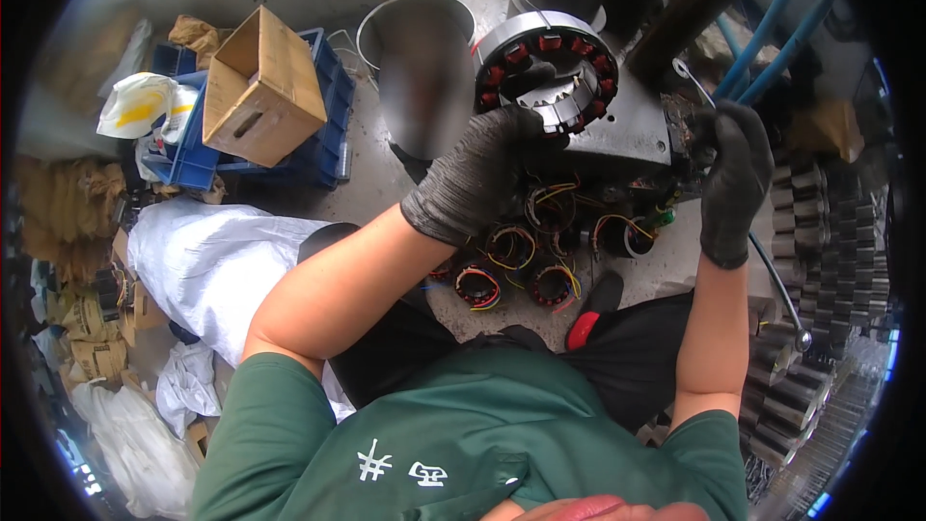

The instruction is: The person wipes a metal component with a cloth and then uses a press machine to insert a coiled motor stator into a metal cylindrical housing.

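My left hand [482, 169], in a dark grey knitted glove, grips the lower edge of a ring-shaped motor stator [490, 77]. The stator has a bright metal outer ring and red copper windings inside; it is tilted in front of the metal machine block. Through its middle a shiny toothed metal part shows. My right hand [738, 169], gloved alike, is closed around a long thin metal lever [776, 285] with a rounded knob at its lower end. Its fingers are partly hidden in shadow. Below my left hand, several small stators [511, 247] with coloured wires sit in the shade.
A cardboard box [289, 101] stands on blue plastic crates [333, 125] at left. A large metal cylinder [424, 10] is beside the stator. Blue hoses [791, 39] hang at upper right. Stacked metal parts [810, 222] line the right side; a white sack [222, 251] lies left.
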A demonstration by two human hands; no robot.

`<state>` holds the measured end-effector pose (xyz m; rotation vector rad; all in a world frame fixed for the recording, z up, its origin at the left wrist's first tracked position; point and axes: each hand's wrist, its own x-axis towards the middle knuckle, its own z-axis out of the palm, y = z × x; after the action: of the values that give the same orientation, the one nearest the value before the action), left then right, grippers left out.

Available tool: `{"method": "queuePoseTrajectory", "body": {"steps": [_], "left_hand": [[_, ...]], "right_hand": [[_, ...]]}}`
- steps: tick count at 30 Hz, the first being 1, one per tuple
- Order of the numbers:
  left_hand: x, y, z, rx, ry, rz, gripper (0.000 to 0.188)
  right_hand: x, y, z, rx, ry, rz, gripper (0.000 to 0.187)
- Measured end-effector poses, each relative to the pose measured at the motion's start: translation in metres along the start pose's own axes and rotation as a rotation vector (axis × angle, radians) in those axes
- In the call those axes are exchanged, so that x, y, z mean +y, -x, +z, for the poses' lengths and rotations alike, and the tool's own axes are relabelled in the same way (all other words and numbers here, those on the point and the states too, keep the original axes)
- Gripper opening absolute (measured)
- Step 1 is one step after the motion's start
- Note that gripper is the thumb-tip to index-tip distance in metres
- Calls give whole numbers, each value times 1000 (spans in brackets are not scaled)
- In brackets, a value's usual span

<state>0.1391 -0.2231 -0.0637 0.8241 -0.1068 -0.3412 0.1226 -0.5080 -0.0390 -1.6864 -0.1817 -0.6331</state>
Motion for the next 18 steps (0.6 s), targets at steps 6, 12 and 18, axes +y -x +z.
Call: {"method": "queuePoseTrajectory", "body": {"steps": [6,12,18], "left_hand": [[-2,-2,-1,21,203,-9,53],[1,-1,2,149,310,-70,44],[-4,-2,-4,87,313,-116,53]], "right_hand": [[-38,46,36,-309,30,-243,25],[-41,55,57,-459,210,-378,22],[-32,53,66,-463,278,-408,22]]}}
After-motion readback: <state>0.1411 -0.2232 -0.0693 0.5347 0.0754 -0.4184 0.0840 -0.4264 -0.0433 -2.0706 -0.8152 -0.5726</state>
